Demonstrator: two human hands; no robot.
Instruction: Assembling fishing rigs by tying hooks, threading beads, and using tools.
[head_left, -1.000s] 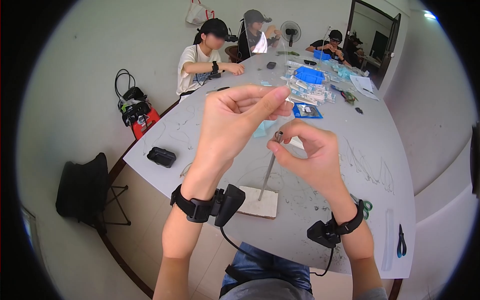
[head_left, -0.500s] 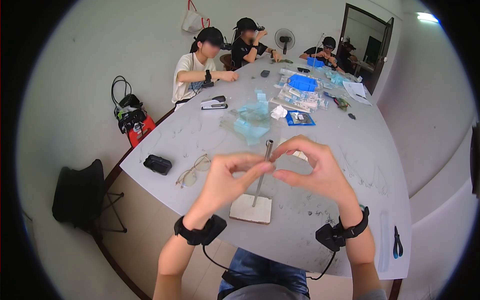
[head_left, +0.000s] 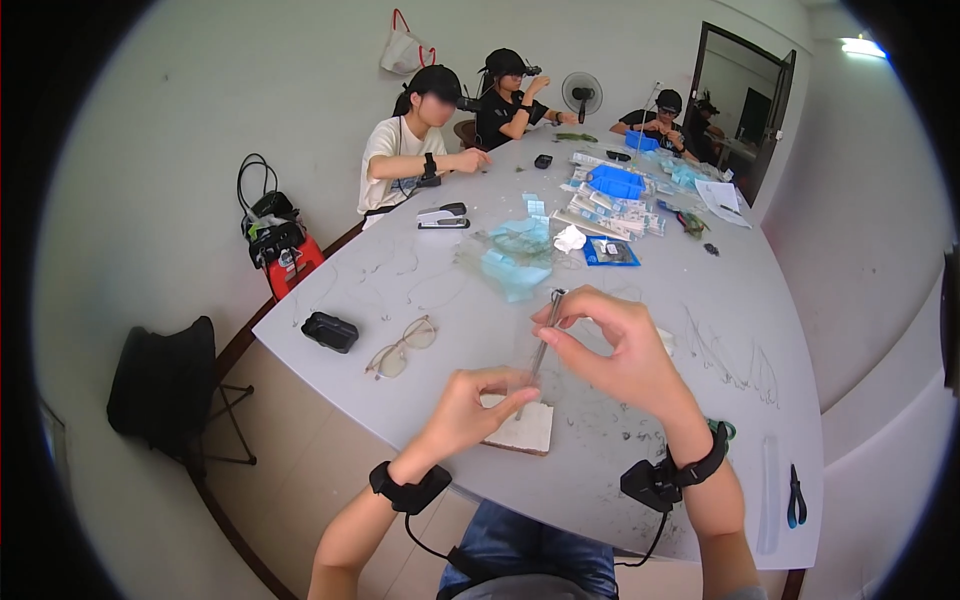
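A thin metal rod (head_left: 541,350) stands tilted over a small white-topped block (head_left: 526,432) near the table's front edge. Thumb and fingers of my right hand (head_left: 622,342) pinch the rod close to its upper end, where a small dark loop shows. Lower down, just above the block, my left hand (head_left: 467,412) is closed around the rod; its fingertips are slightly blurred. Whether the rod's foot touches the block is hard to make out.
Eyeglasses (head_left: 402,347) and a black case (head_left: 330,332) lie to the left. Blue-handled pliers (head_left: 796,497) and a clear strip (head_left: 768,495) are at right. Beyond are plastic wrappers (head_left: 515,262), a stapler (head_left: 443,216) and a blue tray (head_left: 616,182). Several people sit at the far side.
My left hand has slid down the rod toward the block. My right hand, beside the rod before, now pinches its upper part. The whole view has shifted slightly.
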